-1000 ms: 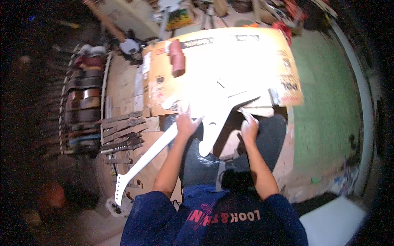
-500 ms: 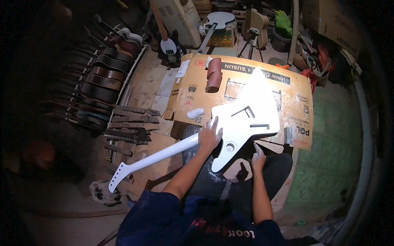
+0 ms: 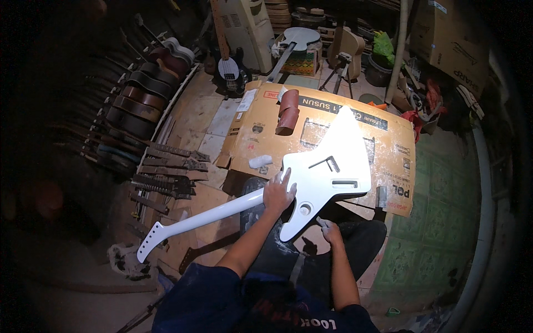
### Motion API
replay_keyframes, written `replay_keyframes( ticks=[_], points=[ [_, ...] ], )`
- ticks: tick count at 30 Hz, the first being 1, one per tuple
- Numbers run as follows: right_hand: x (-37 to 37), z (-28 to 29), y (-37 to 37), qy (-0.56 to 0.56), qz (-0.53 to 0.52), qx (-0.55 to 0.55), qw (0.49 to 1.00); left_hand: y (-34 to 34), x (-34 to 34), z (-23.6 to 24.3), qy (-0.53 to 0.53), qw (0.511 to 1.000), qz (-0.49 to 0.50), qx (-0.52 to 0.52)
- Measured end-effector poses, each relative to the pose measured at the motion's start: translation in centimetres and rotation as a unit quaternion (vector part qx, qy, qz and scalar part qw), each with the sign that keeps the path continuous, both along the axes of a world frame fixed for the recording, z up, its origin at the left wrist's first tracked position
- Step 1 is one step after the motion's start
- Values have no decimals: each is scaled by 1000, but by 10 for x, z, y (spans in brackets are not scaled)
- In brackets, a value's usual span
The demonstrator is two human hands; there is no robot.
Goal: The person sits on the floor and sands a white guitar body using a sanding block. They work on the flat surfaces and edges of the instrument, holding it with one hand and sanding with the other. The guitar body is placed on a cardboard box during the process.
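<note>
A white unstrung electric guitar (image 3: 344,150) with a pointed body lies tilted across my lap and the cardboard. Its neck (image 3: 205,213) runs down to the left, ending in a headstock with several holes. My left hand (image 3: 277,194) grips the guitar where neck meets body, fingers over the top face. My right hand (image 3: 331,232) is beside the body's lower edge, fingers mostly curled and the index finger stretched toward that edge. Whether it touches the edge or holds something small I cannot tell. Dark recesses and a round hole show in the body.
Printed cardboard (image 3: 266,133) carries a reddish-brown sandpaper roll (image 3: 287,114), a whitish lump (image 3: 260,161) and a small grey block (image 3: 381,196). Several guitars stand in a rack (image 3: 139,100) at left, with loose necks (image 3: 166,172) beside it. A small tripod (image 3: 341,72) stands behind.
My right hand has moved left and down along the body's lower edge. The left hand keeps its grip. The whole view has shifted slightly.
</note>
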State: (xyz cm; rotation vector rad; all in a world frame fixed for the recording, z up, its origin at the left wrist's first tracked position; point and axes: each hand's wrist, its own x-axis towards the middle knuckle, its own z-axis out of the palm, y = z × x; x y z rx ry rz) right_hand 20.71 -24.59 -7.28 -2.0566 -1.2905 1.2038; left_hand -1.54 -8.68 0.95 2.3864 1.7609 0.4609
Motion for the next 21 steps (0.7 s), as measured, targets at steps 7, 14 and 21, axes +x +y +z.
replay_keyframes(
  ticks=[7,14,21],
  points=[
    [5,-12,-3,-7,15,12,1000,0,2,1,-5,1000,2,-11],
    [3,-11,-2,14,6,14,1000,0,0,-1,1,1000,1,1],
    [1,-14,-2,14,-5,18,1000,0,-1,-3,6,1000,0,8]
  ],
)
